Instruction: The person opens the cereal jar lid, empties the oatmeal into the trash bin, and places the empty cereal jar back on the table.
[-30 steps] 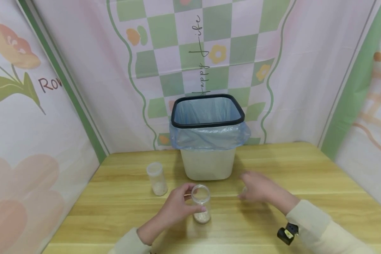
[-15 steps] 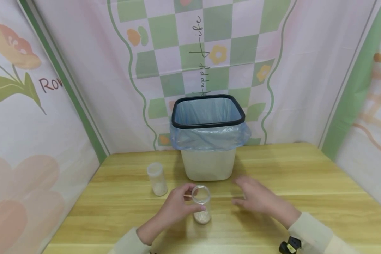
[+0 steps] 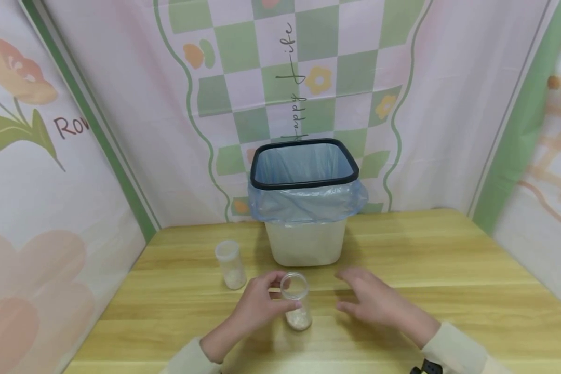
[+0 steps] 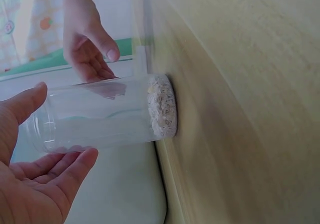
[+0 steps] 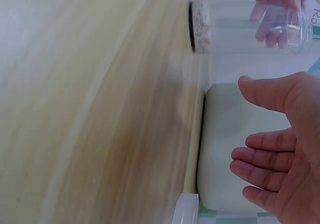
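My left hand [image 3: 258, 303] holds a clear, lidless jar [image 4: 100, 116] near its top, thumb on one side and fingers on the other. Pale flakes or grains [image 4: 163, 106] cover the jar's bottom, and it stands upright on the wooden table. To the right of it is my right hand [image 3: 376, 301], apart from the jar, with thumb and fingers spread and nothing in the palm in the right wrist view. A second clear jar [image 3: 231, 266] with a whitish top and some pale contents stands to the left.
Behind the hands stands a whitish bin [image 3: 307, 244] with a black rim and a blue liner bag [image 3: 308, 203]. Part of a white, round-edged object [image 5: 186, 210] shows low in the right wrist view. Printed curtains [image 3: 430, 130] enclose the table [image 3: 421, 244].
My right hand has moved left toward the held jar, and its fingers have spread from a more gathered pose. The left hand and both jars keep their places.
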{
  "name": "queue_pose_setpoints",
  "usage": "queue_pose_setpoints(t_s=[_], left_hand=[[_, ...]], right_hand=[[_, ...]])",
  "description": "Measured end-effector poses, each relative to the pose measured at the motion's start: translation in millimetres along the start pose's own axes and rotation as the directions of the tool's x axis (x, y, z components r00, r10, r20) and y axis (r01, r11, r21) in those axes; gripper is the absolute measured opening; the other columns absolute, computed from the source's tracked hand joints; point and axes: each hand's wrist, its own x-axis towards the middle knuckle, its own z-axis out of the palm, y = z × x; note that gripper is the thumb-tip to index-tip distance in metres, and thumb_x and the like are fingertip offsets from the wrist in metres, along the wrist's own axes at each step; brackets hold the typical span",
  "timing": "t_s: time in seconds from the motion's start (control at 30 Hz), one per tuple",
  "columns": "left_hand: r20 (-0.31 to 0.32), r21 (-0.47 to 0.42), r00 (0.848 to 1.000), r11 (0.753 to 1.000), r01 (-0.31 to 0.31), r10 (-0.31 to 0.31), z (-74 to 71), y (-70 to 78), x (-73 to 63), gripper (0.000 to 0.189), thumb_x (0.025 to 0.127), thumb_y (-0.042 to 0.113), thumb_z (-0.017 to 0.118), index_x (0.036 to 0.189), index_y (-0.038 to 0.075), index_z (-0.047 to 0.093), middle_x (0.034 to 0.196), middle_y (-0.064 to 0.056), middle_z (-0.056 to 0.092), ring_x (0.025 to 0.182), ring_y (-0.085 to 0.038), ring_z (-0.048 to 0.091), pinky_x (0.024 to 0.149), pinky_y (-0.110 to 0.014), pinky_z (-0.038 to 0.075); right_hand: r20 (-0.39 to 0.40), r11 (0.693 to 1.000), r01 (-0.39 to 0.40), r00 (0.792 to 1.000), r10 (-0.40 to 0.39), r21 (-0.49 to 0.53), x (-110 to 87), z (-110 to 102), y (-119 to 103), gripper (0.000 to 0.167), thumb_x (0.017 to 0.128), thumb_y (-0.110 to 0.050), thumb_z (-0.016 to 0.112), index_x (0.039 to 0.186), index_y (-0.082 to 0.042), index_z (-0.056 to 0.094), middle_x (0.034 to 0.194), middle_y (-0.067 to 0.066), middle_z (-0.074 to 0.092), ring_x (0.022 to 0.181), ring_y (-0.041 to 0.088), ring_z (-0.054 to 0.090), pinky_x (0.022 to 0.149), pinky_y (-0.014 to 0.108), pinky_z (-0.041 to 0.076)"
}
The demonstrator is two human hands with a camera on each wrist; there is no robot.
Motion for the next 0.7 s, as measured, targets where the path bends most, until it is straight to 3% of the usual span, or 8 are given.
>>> queue_pose_setpoints(t_s=[0.27, 0.5, 0.7], left_hand=[[-0.032, -0.066, 0.999, 0.998, 0.020, -0.023, 1.8, -1.7, -0.8, 0.054, 0.076, 0.021, 0.085, 0.118, -0.003, 0.062, 0.110, -0.012, 0.066, 0.105, -0.031, 0.063, 0.084, -0.031, 0.055], [-0.032, -0.191, 0.998, 0.980, 0.048, -0.055, 3.8, -1.9, -1.2, 0.049, 0.076, 0.014, 0.084, 0.117, -0.001, 0.062, 0.110, -0.013, 0.064, 0.110, -0.035, 0.061, 0.084, -0.026, 0.054], [-0.042, -0.199, 0.998, 0.979, 0.045, -0.055, 5.5, -3.1, -0.9, 0.043, 0.078, 0.013, 0.082, 0.114, 0.000, 0.063, 0.110, -0.012, 0.063, 0.112, -0.034, 0.060, 0.084, -0.026, 0.054]], right_hand=[[-0.008, 1.000, 0.024, 1.000, -0.024, 0.013, -4.7, -4, -13, 0.066, 0.082, -0.037, 0.075, 0.132, 0.001, 0.053, 0.133, 0.023, 0.053, 0.124, 0.044, 0.047, 0.103, 0.061, 0.035], [-0.022, 0.995, 0.085, 0.996, -0.083, 0.054, -4.8, -6, -20, 0.064, 0.085, -0.040, 0.073, 0.131, 0.001, 0.054, 0.130, 0.020, 0.056, 0.120, 0.041, 0.051, 0.100, 0.060, 0.039], [-0.046, 0.988, 0.127, 0.991, -0.123, 0.093, -2.3, -6, -23, 0.060, 0.084, -0.036, 0.075, 0.128, 0.000, 0.056, 0.126, 0.015, 0.060, 0.115, 0.035, 0.056, 0.096, 0.056, 0.044]])
